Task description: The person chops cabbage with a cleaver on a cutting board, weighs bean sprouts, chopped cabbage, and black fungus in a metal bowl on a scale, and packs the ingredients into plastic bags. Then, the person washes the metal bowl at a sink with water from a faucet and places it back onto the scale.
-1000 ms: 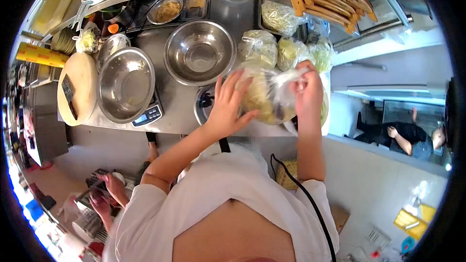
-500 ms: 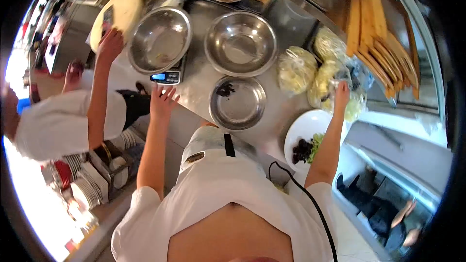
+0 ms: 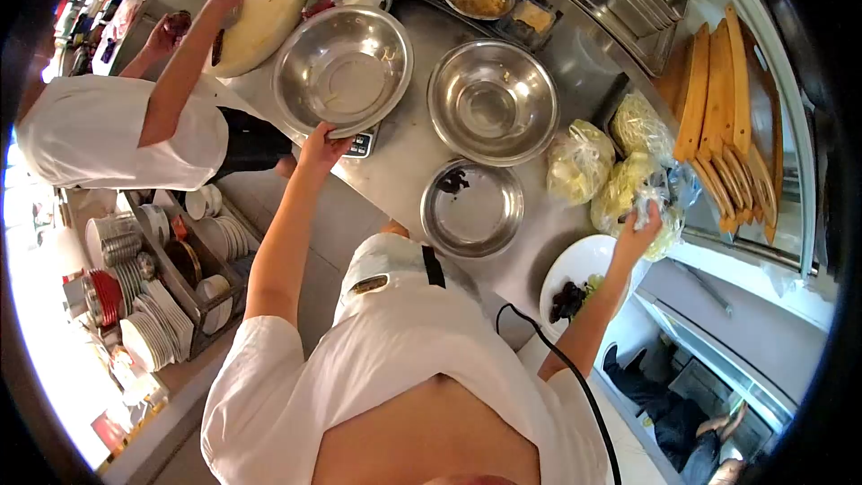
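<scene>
My left hand (image 3: 323, 149) grips the near rim of a large steel bowl (image 3: 343, 70), which sits over a digital scale (image 3: 360, 145). My right hand (image 3: 643, 226) is closed on the gathered top of a plastic bag of pale shredded vegetable (image 3: 618, 193), among other bags. A second large steel bowl (image 3: 493, 102) stands between my hands, with nothing in it. Nearer me, a smaller steel bowl (image 3: 473, 211) holds a few dark pieces. At the right, a white plate (image 3: 575, 264) carries dark and green food, partly behind my right forearm.
A co-worker in white (image 3: 126, 133) stands at the left, one hand over a round cutting board (image 3: 266, 22). Stacked dishes (image 3: 148, 337) fill a rack at lower left. Wooden pieces (image 3: 718, 99) stand on the right shelf. A black cable (image 3: 575, 368) crosses my right side.
The plastic bag has gone from in front of me to the bags at right. My left hand has moved left and taken hold of the large bowl's rim. The view has turned.
</scene>
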A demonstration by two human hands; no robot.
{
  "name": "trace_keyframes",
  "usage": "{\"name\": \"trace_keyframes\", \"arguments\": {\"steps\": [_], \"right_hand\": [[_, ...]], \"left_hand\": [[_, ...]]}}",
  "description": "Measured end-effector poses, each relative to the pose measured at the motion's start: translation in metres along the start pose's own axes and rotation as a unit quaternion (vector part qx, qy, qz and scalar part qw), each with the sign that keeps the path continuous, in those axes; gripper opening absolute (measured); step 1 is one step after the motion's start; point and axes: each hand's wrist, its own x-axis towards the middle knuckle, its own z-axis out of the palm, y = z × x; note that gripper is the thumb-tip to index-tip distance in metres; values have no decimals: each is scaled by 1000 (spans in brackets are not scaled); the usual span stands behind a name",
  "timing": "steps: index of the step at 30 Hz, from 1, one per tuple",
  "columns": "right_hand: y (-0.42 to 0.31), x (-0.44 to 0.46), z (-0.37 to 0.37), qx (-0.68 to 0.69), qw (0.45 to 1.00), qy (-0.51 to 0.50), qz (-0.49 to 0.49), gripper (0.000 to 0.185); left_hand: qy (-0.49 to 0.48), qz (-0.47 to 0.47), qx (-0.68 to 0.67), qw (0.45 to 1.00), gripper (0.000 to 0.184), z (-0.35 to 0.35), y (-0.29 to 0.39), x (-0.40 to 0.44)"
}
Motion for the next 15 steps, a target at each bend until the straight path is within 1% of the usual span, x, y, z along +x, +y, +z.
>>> {"name": "trace_keyframes", "arguments": {"steps": [1,2,3,4,5,6,8,10,12,13,14,15], "right_hand": [[-18,-10,8,76,997,-14,19,29],[-46,-20,14,129,982,-76,117,24],[-30,-28,39,170,978,-115,38,22],[-60,-34,46,187,968,-153,68,20],[-66,-38,62,184,959,-191,96,22],[-65,-43,81,180,948,-231,124,25],[-62,-50,124,318,869,-266,269,37],[-80,-50,160,331,821,-279,372,48],[-93,-41,182,367,779,-302,408,53],[-97,-38,188,383,757,-313,427,56],[-96,-37,194,347,768,-311,439,50],[-80,-36,205,337,765,-323,444,48]], "left_hand": [[10,10,24,1000,24,-6,-1,8],[3,20,34,999,15,-9,-1,4],[9,27,42,999,14,-8,-2,-7],[15,35,51,998,13,-5,-2,-24],[20,41,61,997,12,2,1,-37],[-1,27,82,996,12,12,5,-49],[-36,2,118,992,10,34,9,-73],[-59,-15,132,989,11,58,8,-83],[-70,-17,165,984,12,83,9,-91],[-72,-11,186,980,13,84,8,-89],[-73,-5,206,976,15,84,7,-86],[-75,2,225,971,16,84,7,-83]]}}
